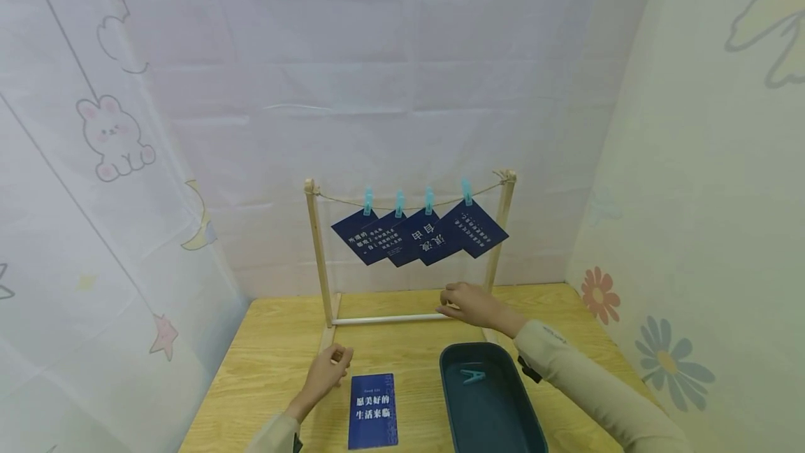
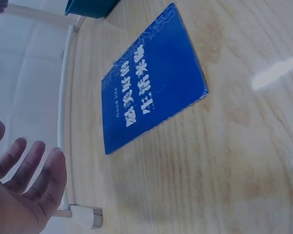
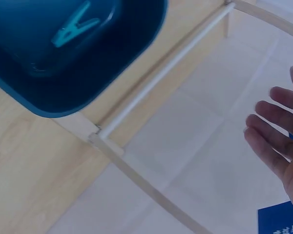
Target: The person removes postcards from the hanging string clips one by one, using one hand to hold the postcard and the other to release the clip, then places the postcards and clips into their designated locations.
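From my head I look down at the table (image 1: 264, 369), where the card (image 1: 373, 433) lies flat, well in from the left edge, with the bin (image 1: 493, 418) between it and the right edge. My left hand (image 1: 330, 369) hovers just off the card's far left corner, fingers loosely bent and empty; my right hand (image 1: 472, 304) is over toward the far edge, beyond the bin, its fingers bent too with nothing in them. Above it, the hung cards (image 1: 421, 243) dangle by their corners without drooping, so I judge mine light and stiff, though easily creased at a corner. From my left wrist I see my fingers curved and spaced apart, clear of the card; its thin edge sits close to the table's smooth top, so it will probably slide before it lifts. I'd get a nail under a corner, then pinch the margin, off the writing. From my right wrist my fingers are fairly straight and parted, holding nothing. The peg (image 3: 73, 28) lies in the bin, toward the bin's far end; it looks like light, springy plastic, best squeezed at the spread ends of its legs.
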Demonstrator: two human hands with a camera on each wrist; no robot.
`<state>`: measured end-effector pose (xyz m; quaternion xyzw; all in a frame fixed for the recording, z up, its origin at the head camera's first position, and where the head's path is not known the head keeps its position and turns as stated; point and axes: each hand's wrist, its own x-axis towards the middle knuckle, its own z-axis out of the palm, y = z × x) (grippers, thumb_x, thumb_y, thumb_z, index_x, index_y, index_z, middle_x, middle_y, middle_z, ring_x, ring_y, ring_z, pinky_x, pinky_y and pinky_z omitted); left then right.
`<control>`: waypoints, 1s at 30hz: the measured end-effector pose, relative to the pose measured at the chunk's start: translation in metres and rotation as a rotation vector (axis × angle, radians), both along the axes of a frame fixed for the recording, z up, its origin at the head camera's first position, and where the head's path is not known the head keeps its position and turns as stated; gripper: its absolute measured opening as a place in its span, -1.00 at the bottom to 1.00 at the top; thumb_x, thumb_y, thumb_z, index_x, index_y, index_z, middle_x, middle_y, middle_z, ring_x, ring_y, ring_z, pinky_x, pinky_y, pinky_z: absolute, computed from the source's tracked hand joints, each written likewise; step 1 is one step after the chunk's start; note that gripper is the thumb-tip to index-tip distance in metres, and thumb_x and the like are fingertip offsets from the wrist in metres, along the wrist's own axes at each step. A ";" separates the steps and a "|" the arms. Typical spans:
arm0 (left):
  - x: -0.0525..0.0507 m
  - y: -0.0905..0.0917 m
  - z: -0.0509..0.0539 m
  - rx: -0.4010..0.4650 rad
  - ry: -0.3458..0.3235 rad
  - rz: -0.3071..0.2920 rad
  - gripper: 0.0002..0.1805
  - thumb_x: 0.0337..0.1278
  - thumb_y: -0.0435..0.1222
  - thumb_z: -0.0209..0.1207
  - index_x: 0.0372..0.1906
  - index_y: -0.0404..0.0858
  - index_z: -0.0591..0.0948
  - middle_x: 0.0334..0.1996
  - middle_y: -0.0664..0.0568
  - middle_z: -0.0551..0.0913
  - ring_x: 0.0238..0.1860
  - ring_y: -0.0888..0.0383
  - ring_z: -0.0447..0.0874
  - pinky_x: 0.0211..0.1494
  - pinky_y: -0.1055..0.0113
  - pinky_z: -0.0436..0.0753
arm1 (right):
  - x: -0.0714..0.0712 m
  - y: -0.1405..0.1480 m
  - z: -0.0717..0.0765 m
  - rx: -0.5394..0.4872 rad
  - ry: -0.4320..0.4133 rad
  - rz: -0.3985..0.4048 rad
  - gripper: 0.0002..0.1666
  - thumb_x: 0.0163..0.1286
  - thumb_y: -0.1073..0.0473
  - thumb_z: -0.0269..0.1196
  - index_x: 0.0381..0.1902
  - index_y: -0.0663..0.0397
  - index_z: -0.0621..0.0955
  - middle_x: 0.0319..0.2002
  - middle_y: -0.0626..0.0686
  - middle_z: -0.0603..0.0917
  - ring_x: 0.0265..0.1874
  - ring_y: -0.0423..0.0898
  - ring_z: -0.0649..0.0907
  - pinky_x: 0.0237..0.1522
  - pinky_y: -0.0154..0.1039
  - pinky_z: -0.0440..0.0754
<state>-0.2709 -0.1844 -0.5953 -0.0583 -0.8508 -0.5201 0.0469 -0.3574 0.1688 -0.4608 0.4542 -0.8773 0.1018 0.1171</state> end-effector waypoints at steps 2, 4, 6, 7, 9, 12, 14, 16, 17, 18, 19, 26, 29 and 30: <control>-0.004 0.001 0.003 -0.009 0.034 0.015 -0.67 0.45 -0.11 0.11 -0.21 -0.34 0.59 -0.40 -0.07 0.59 -0.47 0.00 0.65 -0.59 0.40 0.61 | -0.001 -0.004 0.006 -0.025 0.029 0.012 -0.81 0.42 0.09 0.29 -0.37 0.04 0.66 -0.43 -0.09 0.59 -0.50 -0.26 0.53 -0.48 -0.37 0.57; -0.009 0.002 0.006 -0.008 0.063 0.038 -0.68 0.43 -0.10 0.13 -0.20 -0.33 0.61 -0.40 -0.04 0.59 -0.52 0.14 0.61 -0.59 0.40 0.61 | -0.002 -0.008 0.011 -0.055 0.070 0.025 -0.80 0.42 0.08 0.29 -0.39 0.03 0.65 -0.46 -0.11 0.58 -0.53 -0.27 0.50 -0.51 -0.38 0.54; -0.013 0.003 0.010 -0.004 0.091 0.051 -0.66 0.42 -0.10 0.15 -0.16 -0.35 0.62 -0.38 -0.05 0.61 -0.52 0.22 0.59 -0.58 0.41 0.62 | -0.005 -0.012 0.016 -0.079 0.105 0.039 -0.79 0.43 0.07 0.28 -0.40 0.02 0.65 -0.47 -0.12 0.57 -0.53 -0.27 0.50 -0.50 -0.38 0.54; -0.014 0.004 0.012 -0.002 0.103 0.056 -0.65 0.42 -0.11 0.15 -0.14 -0.37 0.61 -0.36 -0.06 0.61 -0.51 0.22 0.60 -0.57 0.41 0.63 | -0.006 -0.014 0.018 -0.090 0.121 0.046 -0.78 0.43 0.06 0.28 -0.40 0.02 0.65 -0.48 -0.12 0.57 -0.53 -0.26 0.51 -0.50 -0.38 0.55; -0.018 0.005 0.016 0.008 0.118 0.065 -0.65 0.42 -0.12 0.15 -0.12 -0.39 0.62 -0.34 -0.08 0.63 -0.47 0.17 0.63 -0.56 0.40 0.64 | -0.008 -0.017 0.023 -0.105 0.151 0.050 -0.78 0.43 0.05 0.28 -0.39 0.02 0.66 -0.47 -0.11 0.58 -0.52 -0.25 0.53 -0.48 -0.37 0.57; -0.023 0.008 0.021 0.017 0.130 0.079 -0.66 0.42 -0.13 0.16 -0.11 -0.39 0.62 -0.30 -0.08 0.64 -0.42 0.11 0.65 -0.54 0.40 0.66 | -0.010 -0.022 0.029 -0.112 0.182 0.047 -0.79 0.43 0.04 0.27 -0.37 0.02 0.66 -0.44 -0.10 0.60 -0.51 -0.24 0.56 -0.48 -0.38 0.58; -0.026 0.011 0.024 0.028 0.129 0.092 -0.69 0.42 -0.14 0.16 -0.14 -0.36 0.63 -0.31 -0.08 0.65 -0.41 0.09 0.65 -0.54 0.40 0.66 | -0.011 -0.025 0.033 -0.114 0.189 0.044 -0.79 0.44 0.04 0.27 -0.35 0.02 0.66 -0.43 -0.10 0.60 -0.51 -0.24 0.56 -0.49 -0.40 0.57; -0.028 0.014 0.028 0.039 0.124 0.099 -0.69 0.42 -0.13 0.15 -0.14 -0.34 0.63 -0.30 -0.08 0.65 -0.40 0.09 0.65 -0.53 0.40 0.67 | -0.011 -0.028 0.037 -0.119 0.196 0.043 -0.80 0.45 0.05 0.26 -0.34 0.02 0.66 -0.43 -0.09 0.60 -0.53 -0.24 0.55 -0.52 -0.43 0.55; -0.029 0.015 0.030 0.043 0.126 0.099 -0.69 0.43 -0.13 0.15 -0.15 -0.35 0.63 -0.30 -0.10 0.65 -0.39 0.09 0.65 -0.52 0.40 0.67 | -0.011 -0.029 0.040 -0.120 0.200 0.042 -0.79 0.45 0.05 0.25 -0.34 0.03 0.67 -0.44 -0.09 0.59 -0.53 -0.24 0.54 -0.53 -0.44 0.53; -0.030 0.017 0.032 0.047 0.124 0.101 -0.69 0.43 -0.13 0.14 -0.15 -0.34 0.63 -0.30 -0.10 0.66 -0.38 0.08 0.65 -0.51 0.40 0.67 | -0.011 -0.031 0.042 -0.123 0.204 0.041 -0.79 0.46 0.05 0.24 -0.33 0.03 0.67 -0.44 -0.09 0.59 -0.54 -0.24 0.53 -0.54 -0.45 0.52; -0.031 0.019 0.034 0.048 0.126 0.102 -0.68 0.43 -0.12 0.14 -0.15 -0.34 0.63 -0.31 -0.10 0.66 -0.38 0.08 0.65 -0.51 0.40 0.67 | -0.012 -0.033 0.044 -0.128 0.209 0.039 -0.79 0.46 0.05 0.24 -0.33 0.03 0.67 -0.44 -0.09 0.59 -0.54 -0.24 0.52 -0.54 -0.45 0.52; -0.041 0.030 0.049 0.014 0.191 0.130 -0.70 0.42 -0.12 0.14 -0.14 -0.32 0.65 -0.30 -0.04 0.68 -0.31 0.09 0.64 -0.30 0.26 0.69 | -0.016 -0.044 0.056 -0.158 0.288 0.082 -0.79 0.45 0.09 0.25 -0.35 0.06 0.67 -0.43 -0.06 0.61 -0.50 -0.19 0.54 -0.43 -0.35 0.59; -0.046 0.034 0.056 0.007 0.218 0.156 -0.72 0.41 -0.13 0.16 -0.15 -0.29 0.65 -0.27 -0.02 0.68 -0.27 0.08 0.64 -0.16 0.17 0.69 | -0.018 -0.051 0.063 -0.184 0.361 0.104 -0.81 0.41 0.11 0.30 -0.40 0.05 0.66 -0.46 -0.05 0.61 -0.50 -0.17 0.54 -0.37 -0.27 0.61; -0.048 0.035 0.058 0.008 0.230 0.160 -0.72 0.41 -0.13 0.16 -0.15 -0.29 0.65 -0.28 -0.02 0.68 -0.27 0.07 0.65 -0.14 0.14 0.69 | -0.019 -0.053 0.065 -0.196 0.388 0.110 -0.82 0.38 0.12 0.32 -0.41 0.05 0.65 -0.46 -0.05 0.61 -0.50 -0.16 0.54 -0.37 -0.26 0.60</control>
